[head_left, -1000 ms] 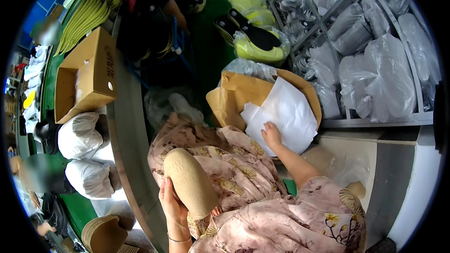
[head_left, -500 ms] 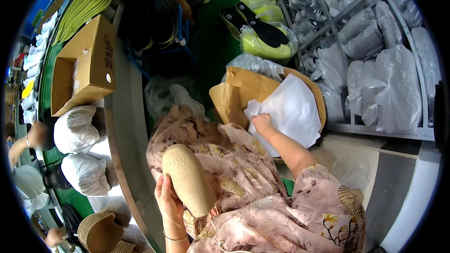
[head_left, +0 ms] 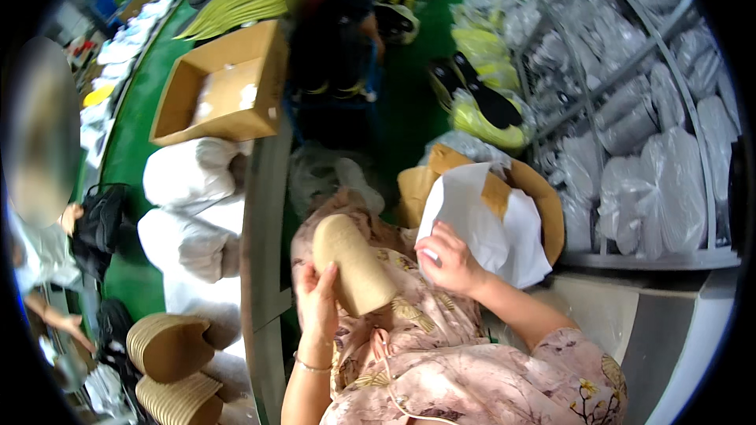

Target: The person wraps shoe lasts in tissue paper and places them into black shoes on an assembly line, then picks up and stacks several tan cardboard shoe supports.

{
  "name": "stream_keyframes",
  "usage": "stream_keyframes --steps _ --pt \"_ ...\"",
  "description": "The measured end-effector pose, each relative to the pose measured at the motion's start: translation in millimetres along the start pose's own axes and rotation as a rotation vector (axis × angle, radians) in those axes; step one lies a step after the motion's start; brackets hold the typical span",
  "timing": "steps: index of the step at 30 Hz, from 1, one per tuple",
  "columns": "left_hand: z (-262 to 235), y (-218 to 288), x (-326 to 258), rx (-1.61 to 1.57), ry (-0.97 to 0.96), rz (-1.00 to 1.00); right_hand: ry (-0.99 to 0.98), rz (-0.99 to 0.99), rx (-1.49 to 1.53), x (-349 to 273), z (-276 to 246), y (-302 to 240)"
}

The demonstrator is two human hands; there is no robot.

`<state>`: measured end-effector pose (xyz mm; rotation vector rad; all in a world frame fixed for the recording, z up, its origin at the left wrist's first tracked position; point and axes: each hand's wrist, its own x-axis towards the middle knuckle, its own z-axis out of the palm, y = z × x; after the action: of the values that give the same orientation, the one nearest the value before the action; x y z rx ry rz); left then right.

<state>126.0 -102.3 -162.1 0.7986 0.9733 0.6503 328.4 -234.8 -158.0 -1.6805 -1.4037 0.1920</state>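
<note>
Tan and smoothly rounded, the sole-shaped piece [head_left: 352,267] is in play at seven o'clock, just below the middle of my feed, tilted over the pink patterned garment [head_left: 480,382], top leaning to eleven, lower end to five. And the left hand [head_left: 317,311] has it! The fingers are closed on its left edge, some of them out of my sight beneath, a plain grasp. A thin bracelet [head_left: 309,364] rings that wrist.

Over to four o'clock: the right hand [head_left: 453,261] is bunched up, thumb and fingers pinching the left edge of the white paper [head_left: 465,208], a scrap of it showing at the fingertips. One sheet or several, I can't tell from here. The paper spreads towards three, over the mouth of a brown paper bag [head_left: 549,205] that curves round behind it. The hands are near each other, not touching.

Round the dial I go: an open cardboard box [head_left: 264,94] at ten, white-wrapped bundles [head_left: 185,173] at nine, ribbed tan stacks [head_left: 153,350] at eight. At one, black soles [head_left: 492,101] lie on a yellow bagged bundle [head_left: 504,134]; at two, a grey metal rack [head_left: 661,258], packed with clear-bagged pieces. Far out at nine, a co-worker's hand [head_left: 71,218] meets a black bag [head_left: 98,228].
</note>
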Motion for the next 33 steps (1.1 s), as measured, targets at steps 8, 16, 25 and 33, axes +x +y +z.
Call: stream_keyframes --steps 8,16,25,33 --pt "-37.9 -10.0 3.1 -0.213 0.007 0.096 -0.567 -0.480 0.311 47.8 37.4 -134.3" --pt "-67.1 -41.5 -19.0 -0.597 -0.149 -0.038 -0.836 -0.457 0.374 17.7 97.8 -150.4" --pt "-66.5 -53.3 -0.9 -0.650 0.067 0.157 -0.492 0.028 -0.220 19.4 81.6 -78.6" --pt "-67.7 -46.3 2.8 -0.636 -0.079 0.123 -0.763 -0.178 -0.317 64.9 102.3 -81.5"
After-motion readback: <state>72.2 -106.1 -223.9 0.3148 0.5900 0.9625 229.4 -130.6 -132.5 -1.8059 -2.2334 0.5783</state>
